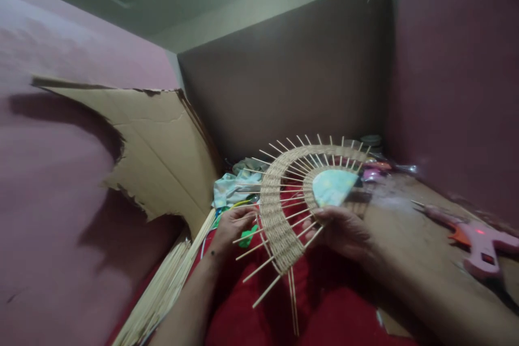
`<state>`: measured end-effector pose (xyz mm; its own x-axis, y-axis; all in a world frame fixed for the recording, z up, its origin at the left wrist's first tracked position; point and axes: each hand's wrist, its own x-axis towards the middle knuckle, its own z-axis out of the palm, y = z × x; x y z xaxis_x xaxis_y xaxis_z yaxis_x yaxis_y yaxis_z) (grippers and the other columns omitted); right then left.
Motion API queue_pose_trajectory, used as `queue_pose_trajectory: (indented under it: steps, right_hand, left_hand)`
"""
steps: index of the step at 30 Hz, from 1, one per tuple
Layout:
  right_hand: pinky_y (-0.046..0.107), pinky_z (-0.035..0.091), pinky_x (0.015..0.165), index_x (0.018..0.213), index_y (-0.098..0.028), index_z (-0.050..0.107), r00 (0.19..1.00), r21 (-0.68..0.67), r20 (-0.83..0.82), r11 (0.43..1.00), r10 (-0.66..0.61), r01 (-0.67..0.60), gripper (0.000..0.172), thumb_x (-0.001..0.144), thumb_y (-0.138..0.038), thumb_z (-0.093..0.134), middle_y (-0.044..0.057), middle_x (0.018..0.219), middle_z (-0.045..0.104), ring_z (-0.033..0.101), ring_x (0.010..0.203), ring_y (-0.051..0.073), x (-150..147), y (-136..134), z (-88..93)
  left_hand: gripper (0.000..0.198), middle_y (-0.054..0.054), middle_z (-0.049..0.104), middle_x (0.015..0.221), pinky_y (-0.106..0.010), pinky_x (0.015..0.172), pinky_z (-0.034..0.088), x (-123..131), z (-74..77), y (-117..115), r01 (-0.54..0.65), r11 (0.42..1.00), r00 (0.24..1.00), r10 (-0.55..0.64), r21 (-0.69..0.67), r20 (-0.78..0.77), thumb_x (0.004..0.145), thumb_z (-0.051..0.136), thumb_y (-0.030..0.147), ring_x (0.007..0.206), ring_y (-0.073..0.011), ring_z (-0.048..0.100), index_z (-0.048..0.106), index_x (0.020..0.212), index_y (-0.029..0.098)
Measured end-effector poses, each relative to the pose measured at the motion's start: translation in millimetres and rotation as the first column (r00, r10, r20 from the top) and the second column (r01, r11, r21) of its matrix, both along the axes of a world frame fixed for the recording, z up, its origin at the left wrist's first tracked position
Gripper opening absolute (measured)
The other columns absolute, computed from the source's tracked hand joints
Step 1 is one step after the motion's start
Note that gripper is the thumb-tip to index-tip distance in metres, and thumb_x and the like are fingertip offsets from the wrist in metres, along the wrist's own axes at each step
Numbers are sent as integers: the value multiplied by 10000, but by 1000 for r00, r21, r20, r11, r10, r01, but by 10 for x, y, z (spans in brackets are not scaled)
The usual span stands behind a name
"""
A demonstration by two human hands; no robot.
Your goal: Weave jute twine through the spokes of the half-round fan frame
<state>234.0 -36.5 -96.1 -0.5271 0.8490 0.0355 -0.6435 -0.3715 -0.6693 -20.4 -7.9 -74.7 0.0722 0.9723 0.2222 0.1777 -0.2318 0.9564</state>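
Note:
A fan-shaped woven piece (pixel 272 203) is held up in front of me, with thin sticks fanning out through an outer and an inner woven band. At its centre is a light blue patterned half-round panel (pixel 332 186). My right hand (pixel 340 230) grips the inner end beside the panel, thumb on top. My left hand (pixel 239 221) is at the left edge among the stick tips, its fingers pinched together; what they hold is too small to tell. A pair of thin strands (pixel 292 303) hangs below the outer band.
A pink glue gun (pixel 480 243) with a red light lies on cardboard (pixel 430 197) at the right. Torn cardboard (pixel 162 146) leans on the left wall above bundled sticks (pixel 162 292). Crumpled cloth (pixel 231 189) lies behind my left hand, and red fabric (pixel 251 308) below.

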Motion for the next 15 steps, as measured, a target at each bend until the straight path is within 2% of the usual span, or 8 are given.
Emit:
queue_pose_trajectory:
  steps: [3,8,12,15]
  right_hand:
    - [329,504,644,645,-111,651,999,15,26,999,31,-32,104,669,-183,580,85,668,689,635,592,181,-7,-15,20]
    - [325,510,629,627,-113,641,998,2,49,999,39,-39,94,653,-179,579,82,642,682,631,559,176,-21,-32,16]
    - [339,513,614,644,-115,641,999,-3,50,1000,19,-19,101,662,-187,573,96,666,687,630,557,185,-38,-26,9]
    - [347,514,607,639,-128,627,998,-21,60,1000,-14,15,95,675,-184,559,87,656,686,630,557,186,-56,-18,13]
  left_hand:
    - [259,-54,665,717,-236,510,437,-35,18,5,23,1000,1000,-23,0,-12,616,721,381,566,-124,545,720,727,147]
    - [238,-55,653,722,-229,536,462,-69,-9,21,-20,999,999,19,34,30,581,759,325,607,-132,569,711,713,134]
    - [272,13,570,550,-229,455,435,-82,-39,46,-99,995,990,98,4,98,594,743,379,454,-93,498,666,691,137]
    - [287,38,511,468,-216,421,387,-114,-49,80,-157,986,987,154,53,54,607,721,407,411,-88,459,634,627,134]
